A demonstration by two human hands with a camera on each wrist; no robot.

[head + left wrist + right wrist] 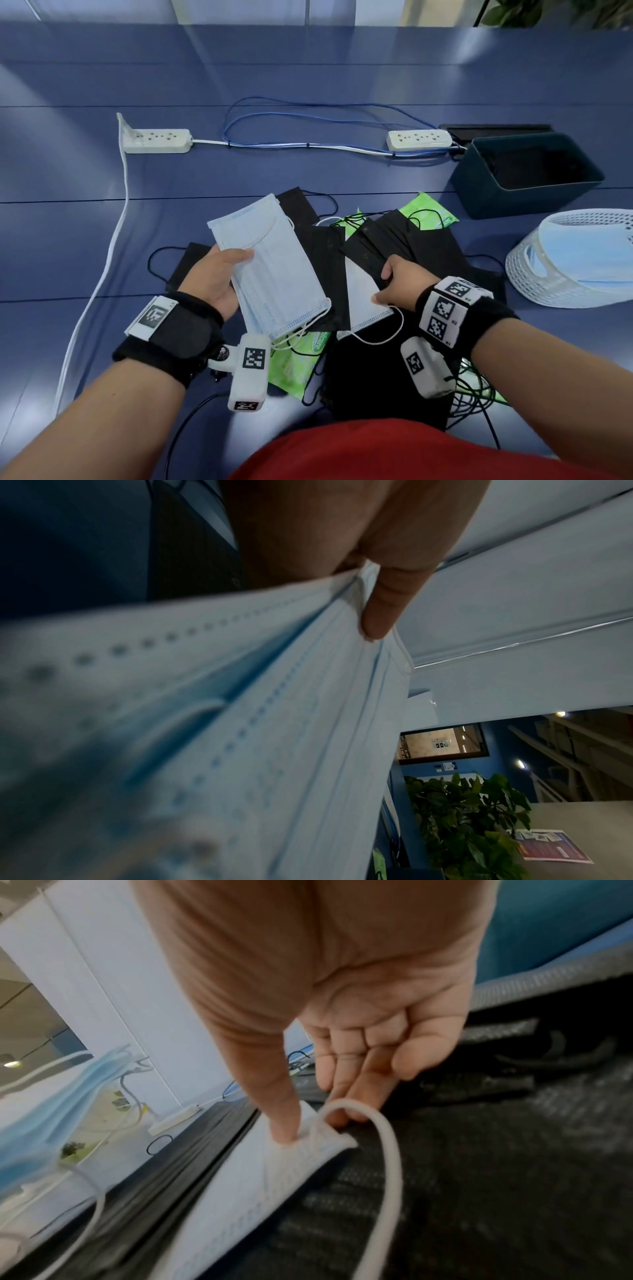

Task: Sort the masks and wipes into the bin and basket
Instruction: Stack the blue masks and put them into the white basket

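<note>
Head view: both hands gather pale masks from the heap at the tabletop's near edge.

Left hand [219, 274] clamps a stack of light blue pleated masks [270, 267] between thumb and fingers, lifted over the heap, its long axis running away from the person. Right hand [397, 281] pinches the near corner of a white pleated mask [363, 301], thumb on top, fingers below; that mask lies partly under black masks [387, 240]. A white perforated basket [548, 291] with blue masks inside sits toward the right edge, nearer the right hand, so I judge the carry goes rightward. Beyond it stands the dark teal bin [513, 202]; green wipe packets [298, 363] remain in the heap.
</note>
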